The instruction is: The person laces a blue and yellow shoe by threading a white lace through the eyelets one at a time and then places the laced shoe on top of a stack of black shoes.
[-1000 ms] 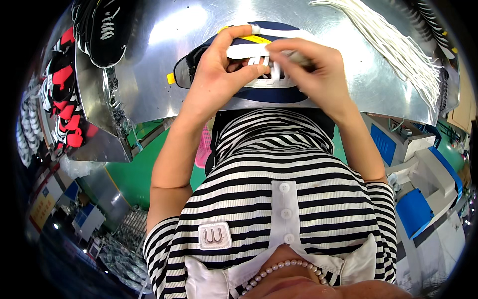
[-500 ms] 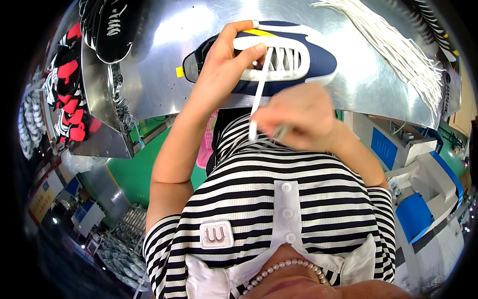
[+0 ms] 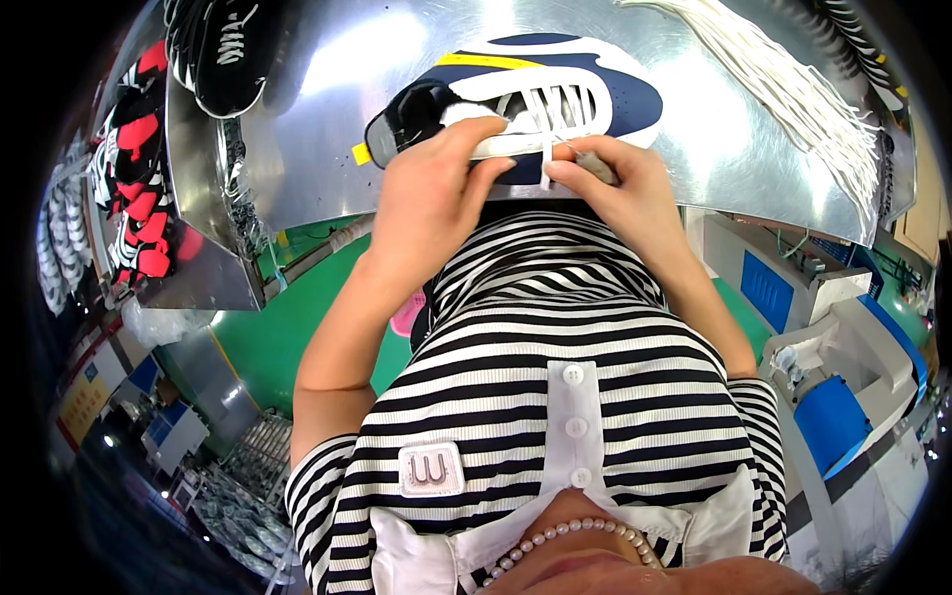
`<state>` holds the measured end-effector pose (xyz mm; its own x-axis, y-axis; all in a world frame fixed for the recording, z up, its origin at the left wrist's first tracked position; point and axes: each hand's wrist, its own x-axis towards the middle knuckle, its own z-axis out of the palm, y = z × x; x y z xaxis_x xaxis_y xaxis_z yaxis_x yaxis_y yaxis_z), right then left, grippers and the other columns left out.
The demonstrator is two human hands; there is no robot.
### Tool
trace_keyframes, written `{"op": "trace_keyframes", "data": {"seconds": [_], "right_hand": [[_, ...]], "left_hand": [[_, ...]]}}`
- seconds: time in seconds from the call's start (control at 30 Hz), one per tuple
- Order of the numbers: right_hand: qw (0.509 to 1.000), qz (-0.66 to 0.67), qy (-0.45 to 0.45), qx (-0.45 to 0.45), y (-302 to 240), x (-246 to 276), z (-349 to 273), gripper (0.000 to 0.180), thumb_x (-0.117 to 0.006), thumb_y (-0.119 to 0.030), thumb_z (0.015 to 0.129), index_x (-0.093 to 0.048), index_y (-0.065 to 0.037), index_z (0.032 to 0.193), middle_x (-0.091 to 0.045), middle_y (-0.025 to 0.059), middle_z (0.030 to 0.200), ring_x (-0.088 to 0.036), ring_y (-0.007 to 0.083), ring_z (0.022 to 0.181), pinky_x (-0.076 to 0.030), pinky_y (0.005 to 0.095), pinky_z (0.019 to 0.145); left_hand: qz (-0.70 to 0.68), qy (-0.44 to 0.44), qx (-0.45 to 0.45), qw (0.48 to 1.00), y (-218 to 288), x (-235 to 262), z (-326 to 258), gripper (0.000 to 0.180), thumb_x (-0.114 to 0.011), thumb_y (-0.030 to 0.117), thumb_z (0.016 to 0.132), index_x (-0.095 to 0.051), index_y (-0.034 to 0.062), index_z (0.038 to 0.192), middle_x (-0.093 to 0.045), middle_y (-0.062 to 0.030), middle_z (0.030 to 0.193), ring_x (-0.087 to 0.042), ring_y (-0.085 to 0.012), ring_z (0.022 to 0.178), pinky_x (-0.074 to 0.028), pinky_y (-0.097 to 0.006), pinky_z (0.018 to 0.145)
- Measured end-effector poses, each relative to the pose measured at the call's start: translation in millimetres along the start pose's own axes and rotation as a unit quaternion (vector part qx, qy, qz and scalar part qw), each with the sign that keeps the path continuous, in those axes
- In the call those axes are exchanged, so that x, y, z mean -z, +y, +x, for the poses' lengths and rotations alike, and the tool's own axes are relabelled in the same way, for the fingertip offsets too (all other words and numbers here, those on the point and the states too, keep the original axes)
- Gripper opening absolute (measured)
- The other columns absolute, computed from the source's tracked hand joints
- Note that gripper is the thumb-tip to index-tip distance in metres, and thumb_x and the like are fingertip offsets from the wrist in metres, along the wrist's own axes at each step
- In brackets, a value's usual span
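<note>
Navy low-top lace-up shoe (image 3: 526, 79) lies on the shiny metal counter (image 3: 307, 169), right in front of the person, toe to pic R, heel to L. White panels, yellow stripe on the far side, small yellow tab (image 3: 361, 154) sticking out at the heel end. White shoelace (image 3: 546, 164) is threaded across the toe-end eyelets; one strand runs over the near edge, its lower end hanging by the R fingers.

L hand (image 3: 431, 193): at the near side of the shoe opening, index on/nr the white eyelet panel, thumb lower, w/ a narrow gap b/w the two tips; can't tell if it actually grips the shoe. R hand (image 3: 625, 183): nearly closed, holding a small grey-handled tool (image 3: 598, 167) w/ what looks like a thin metal tip, thumb & index right beside the lace strand; can't tell if they pinch it too.

Also on the counter: a long bundle of loose white laces (image 3: 783, 84), upper R, well apart from the shoe. Black shoes w/ white lacing (image 3: 228, 59) at upper L; red, black & white shoes (image 3: 139, 198) stacked further L, past the counter's side.

Below: green floor (image 3: 268, 347), bit of a pink basket (image 3: 407, 315) nr the person's L side, clear plastic bag (image 3: 164, 317) under the L end. Grey-and-blue machine (image 3: 833, 416) stands lower R. Person wears a black-and-white striped top (image 3: 496, 387) & pearl necklace (image 3: 585, 523).
</note>
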<state>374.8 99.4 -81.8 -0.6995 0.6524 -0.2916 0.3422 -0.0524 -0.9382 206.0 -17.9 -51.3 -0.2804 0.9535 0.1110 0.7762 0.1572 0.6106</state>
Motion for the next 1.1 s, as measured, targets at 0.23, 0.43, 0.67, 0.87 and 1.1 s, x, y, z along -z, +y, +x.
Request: {"op": "trace_keyframes", "data": {"seconds": [0.23,0.43,0.67,0.87,1.1], "right_hand": [[0.983,0.181,0.037,0.009,-8.5,-12.9,14.2,0.013,-0.074,-0.015,0.086,-0.071,-0.002,0.088,-0.062,-0.0059,0.07,-0.051,0.0009,0.064,-0.04,0.0173,0.057],[0.975,0.201,0.057,0.081,5.7,-27.2,26.4,0.012,-0.072,-0.013,0.087,-0.07,-0.001,0.089,-0.065,-0.0038,0.076,-0.053,0.0016,0.069,-0.041,0.0178,0.061],[0.996,0.042,0.024,0.068,-6.5,-8.4,-1.5,0.018,-0.062,-0.015,0.096,-0.055,-0.002,0.105,-0.064,0.0051,0.073,-0.058,0.0096,0.064,-0.045,0.0244,0.06],[0.996,-0.045,0.008,0.073,-5.2,-2.7,-5.0,0.013,-0.058,-0.011,0.097,-0.052,0.0,0.097,-0.066,0.0125,0.073,-0.066,0.0204,0.064,-0.049,0.0306,0.06],[0.994,-0.101,-0.004,0.041,-13.5,-7.8,11.7,0.014,-0.058,-0.013,0.095,-0.052,0.0,0.092,-0.067,0.0122,0.069,-0.068,0.0274,0.065,-0.051,0.0357,0.06]], "left_hand": [[-0.051,0.021,-0.002,0.998,-5.3,-3.6,4.7,0.024,-0.07,0.014,0.087,-0.063,0.0019,0.106,-0.067,-0.0167,0.086,-0.065,-0.0332,0.073,-0.051,-0.038,0.064],[-0.011,0.013,0.016,1.0,0.3,-8.1,11.0,0.026,-0.072,0.024,0.085,-0.062,0.004,0.099,-0.065,-0.0136,0.072,-0.064,-0.0312,0.063,-0.049,-0.039,0.056],[0.023,0.041,0.031,0.998,0.8,-13.9,12.3,0.024,-0.074,0.022,0.085,-0.064,0.0056,0.099,-0.07,-0.0102,0.082,-0.063,-0.0251,0.057,-0.047,-0.033,0.053],[0.031,0.043,0.019,0.998,0.0,-14.7,15.9,0.026,-0.076,0.022,0.083,-0.064,0.0067,0.101,-0.071,-0.01,0.083,-0.064,-0.0253,0.06,-0.048,-0.034,0.055],[0.021,0.034,-0.077,0.996,-10.8,-17.8,17.3,0.019,-0.069,0.018,0.086,-0.066,0.0062,0.101,-0.067,-0.0103,0.074,-0.064,-0.0276,0.064,-0.049,-0.037,0.056]]}}
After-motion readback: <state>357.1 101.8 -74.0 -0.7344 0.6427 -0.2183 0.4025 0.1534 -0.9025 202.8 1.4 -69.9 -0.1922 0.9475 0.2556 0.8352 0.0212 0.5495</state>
